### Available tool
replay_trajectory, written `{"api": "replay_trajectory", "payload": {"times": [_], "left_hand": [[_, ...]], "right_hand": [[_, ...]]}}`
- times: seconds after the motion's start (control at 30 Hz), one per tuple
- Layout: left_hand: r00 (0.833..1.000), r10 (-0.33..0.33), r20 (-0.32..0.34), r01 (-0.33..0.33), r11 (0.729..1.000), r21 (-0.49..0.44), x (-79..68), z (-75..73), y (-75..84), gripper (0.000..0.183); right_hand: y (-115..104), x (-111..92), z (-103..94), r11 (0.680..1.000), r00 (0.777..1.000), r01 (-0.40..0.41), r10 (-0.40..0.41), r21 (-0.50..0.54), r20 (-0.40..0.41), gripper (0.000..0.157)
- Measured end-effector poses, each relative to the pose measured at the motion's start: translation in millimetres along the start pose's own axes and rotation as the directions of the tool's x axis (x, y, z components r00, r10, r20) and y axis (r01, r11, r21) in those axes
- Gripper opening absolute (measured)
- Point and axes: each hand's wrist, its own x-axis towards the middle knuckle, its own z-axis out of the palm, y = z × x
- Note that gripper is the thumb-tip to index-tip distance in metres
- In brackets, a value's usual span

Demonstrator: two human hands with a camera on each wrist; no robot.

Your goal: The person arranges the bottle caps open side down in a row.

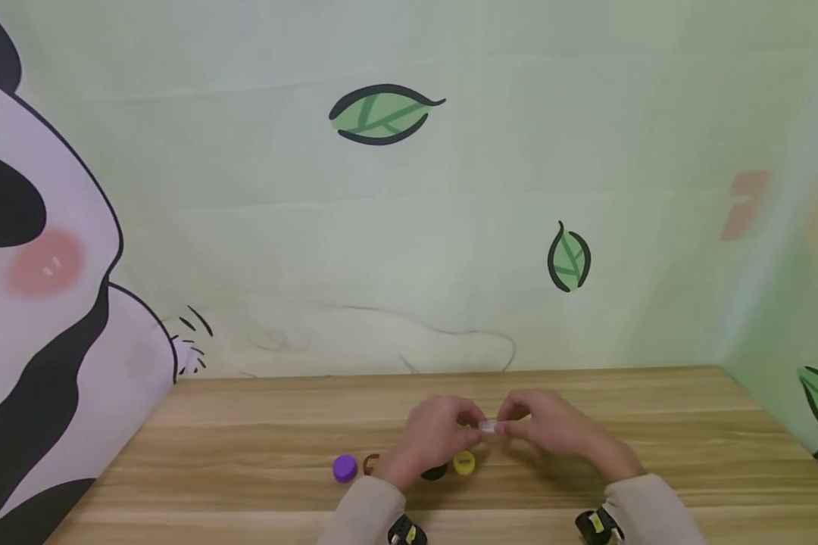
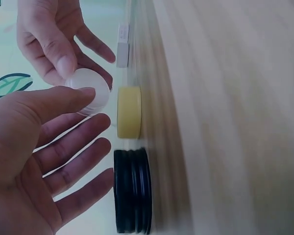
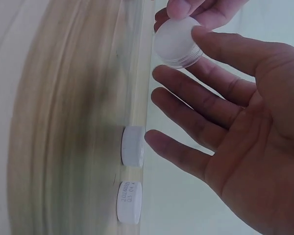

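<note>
Purple cap [image 1: 344,468] and brown cap [image 1: 370,463] sat left of the yellow cap [image 1: 463,463], black cap [image 1: 435,473] just beside it. Your left hand [image 1: 436,431], beyond and left of the yellow cap, pinched the clear cap [image 2: 91,81] by thumb and fingertip, other fingers spread. Clear cap was off the table [image 1: 245,424], beyond and right of the yellow cap, round face toward your wrists, neither hand nearer. Your right hand [image 1: 552,424], further right, pinched it too, other fingers spread.

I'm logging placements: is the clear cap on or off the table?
Off: the left hand and right hand pinch the clear cap above the table.
</note>
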Motion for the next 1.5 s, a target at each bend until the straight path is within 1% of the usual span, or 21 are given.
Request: {"api": "replay_trajectory", "payload": {"times": [0.13,0.33,0.47,0.6,0.8,0.9,1.03,1.13,1.33,1.5], "left_hand": [[1.000,0.010,-0.002,-0.010,1.000,-0.003,-0.7,-1.4,-1.3,0.004],[0.999,0.026,0.022,-0.025,0.999,-0.024,-0.3,-3.0,-0.7,0.009],[0.999,0.047,0.024,-0.046,0.998,-0.040,0.3,-3.9,0.2,0.020],[0.998,0.069,0.012,-0.068,0.996,-0.054,0.9,-3.4,-0.1,0.031],[0.996,0.091,-0.002,-0.091,0.995,-0.045,-0.2,-3.5,0.1,0.037],[0.995,0.096,-0.009,-0.096,0.995,-0.032,-0.9,-3.9,0.6,0.037],[0.995,0.099,-0.015,-0.100,0.995,-0.030,-1.9,-4.3,1.5,0.035],[0.996,0.092,-0.009,-0.092,0.995,-0.034,-2.9,-4.5,2.3,0.033],[0.998,0.061,0.020,-0.060,0.998,-0.033,-4.0,-4.4,2.9,0.030],[0.998,0.060,0.022,-0.059,0.998,-0.032,-3.4,-3.5,2.0,0.027]], "right_hand": [[1.6,-0.4,-0.3,1.000,1.000,0.021,-0.021,0.014,0.001,0.007],[0.9,-0.7,-2.1,0.999,1.000,0.023,-0.023,0.026,0.011,0.006],[0.8,-0.8,-2.9,0.998,0.999,0.040,-0.040,0.055,0.003,0.006],[2.9,-0.6,-3.3,0.996,0.999,0.042,-0.041,0.078,-0.010,0.008],[2.2,-1.0,-3.7,0.994,1.000,0.019,-0.019,0.109,-0.005,0.014],[0.2,-1.6,-4.2,0.990,1.000,0.004,-0.005,0.141,0.007,0.015],[-2.0,-2.0,-4.5,0.988,1.000,-0.007,0.005,0.154,0.017,0.014],[-3.4,-1.9,-4.7,0.990,1.000,-0.009,0.005,0.141,0.028,0.014],[-4.2,-1.6,-5.6,0.993,0.998,0.005,-0.012,0.118,0.060,0.022],[-3.9,-0.3,-5.2,0.993,0.997,0.012,-0.020,0.114,0.070,0.025]]}}
